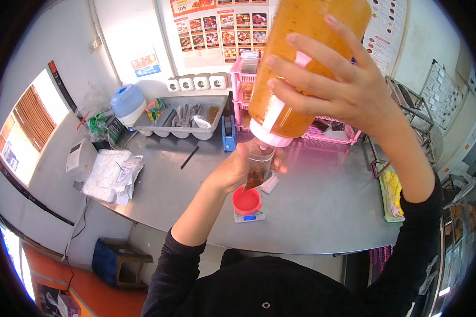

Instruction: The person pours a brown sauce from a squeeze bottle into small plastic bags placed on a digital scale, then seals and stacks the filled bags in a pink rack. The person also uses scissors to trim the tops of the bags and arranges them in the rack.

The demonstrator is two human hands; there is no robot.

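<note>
My right hand grips a large clear squeeze bottle of orange sauce with dark specks, tilted with its pale pink cap down. The cap's nozzle points into the mouth of a small clear plastic bag, which has dark reddish-brown contents at its bottom. My left hand holds this bag up by its sides. Beneath the bag, a red plastic cup with a handle sits on a small digital scale with a lit blue display. A stack of small pinkish packets lies just behind the cup, partly hidden.
On the steel table, a grey tray of cutlery, a blue tape dispenser and pink plastic racks stand at the back. A black pen lies left of centre, plastic bags farther left, a green tray at right.
</note>
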